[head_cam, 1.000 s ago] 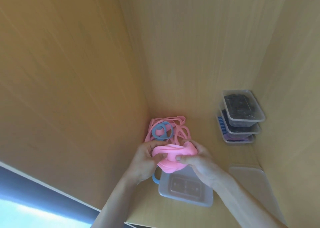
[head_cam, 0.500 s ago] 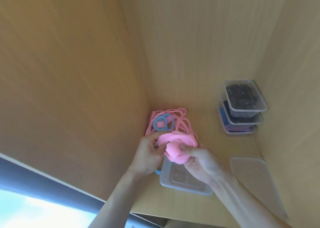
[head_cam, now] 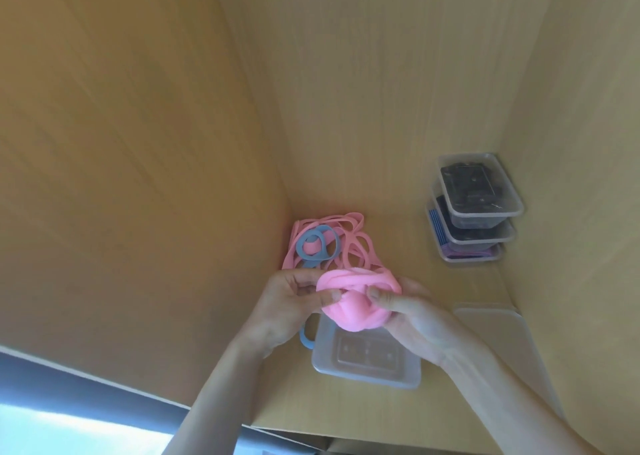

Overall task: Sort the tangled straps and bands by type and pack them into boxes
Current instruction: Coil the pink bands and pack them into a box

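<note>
Pink band bundle (head_cam: pixel 358 299): lower centre of frame, above clear box (head_cam: pixel 367 364).
Left hand (head_cam: pixel 287 304): fingers pinching its left side.
Right hand (head_cam: pixel 414 319): fingers curled round its right side.
Loose bands (head_cam: pixel 332 243): piled just behind.

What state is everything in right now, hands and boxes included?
Left hand: grips the pink band bundle.
Right hand: grips the same bundle, thumb on top.
Pink band bundle: wadded up, held over the open box.
Band pile: tangled pink and blue, in the corner.
Open box: lidless, nothing visible inside.
Lid: lying loose, right of the open box.
Box stack: three high, filled.
</note>
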`<control>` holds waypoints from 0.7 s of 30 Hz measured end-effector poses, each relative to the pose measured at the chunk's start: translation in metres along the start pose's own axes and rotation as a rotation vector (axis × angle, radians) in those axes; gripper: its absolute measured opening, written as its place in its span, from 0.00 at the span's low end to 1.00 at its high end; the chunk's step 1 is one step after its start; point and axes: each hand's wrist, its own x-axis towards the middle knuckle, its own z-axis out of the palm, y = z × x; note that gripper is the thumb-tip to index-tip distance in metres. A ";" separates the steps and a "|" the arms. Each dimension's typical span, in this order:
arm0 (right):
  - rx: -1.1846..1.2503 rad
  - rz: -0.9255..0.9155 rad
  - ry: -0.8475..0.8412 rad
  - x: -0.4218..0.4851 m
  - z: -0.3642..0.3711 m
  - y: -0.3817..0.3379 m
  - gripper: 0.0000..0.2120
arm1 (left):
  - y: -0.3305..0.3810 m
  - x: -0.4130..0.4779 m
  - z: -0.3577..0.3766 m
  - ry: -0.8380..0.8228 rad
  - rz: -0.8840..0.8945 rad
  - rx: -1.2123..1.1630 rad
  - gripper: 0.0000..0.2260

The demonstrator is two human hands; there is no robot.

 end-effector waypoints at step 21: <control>-0.274 0.069 0.285 -0.019 -0.009 0.023 0.19 | -0.031 -0.010 0.029 0.245 -0.145 -0.194 0.19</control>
